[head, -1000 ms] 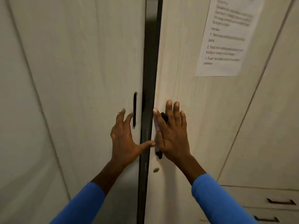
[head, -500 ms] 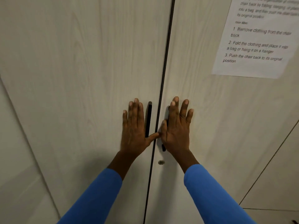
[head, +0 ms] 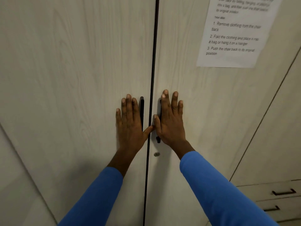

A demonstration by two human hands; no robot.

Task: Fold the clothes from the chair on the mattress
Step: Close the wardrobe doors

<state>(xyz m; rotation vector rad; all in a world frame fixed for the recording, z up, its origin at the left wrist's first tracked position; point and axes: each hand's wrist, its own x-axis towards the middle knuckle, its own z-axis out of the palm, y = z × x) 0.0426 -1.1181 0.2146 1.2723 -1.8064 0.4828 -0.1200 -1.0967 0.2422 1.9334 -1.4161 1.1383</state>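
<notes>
Now the two pale wood-grain wardrobe doors point(head: 73, 79) are shut. One second ago a wide dark gap stood between them, half a second ago it was already narrow, and at this moment only a thin dark seam remains.

The left hand point(head: 130, 126) lies flat on the left door with fingers straight and close together. It is just beside the slim black bar handle point(head: 141, 110), and its thumb reaches toward the seam. The right hand point(head: 171, 123) lies flat on the right door, over the second black handle point(head: 158, 140), which it mostly covers. Neither hand grips anything; both only press.

I judge that the wardrobe is finished with and the person can turn away from it. The clothes, the chair and the mattress are not in view, so it cannot be told how the clothes look, folded or not. A white printed paper sheet point(head: 234, 35) is stuck on the right door.
</notes>
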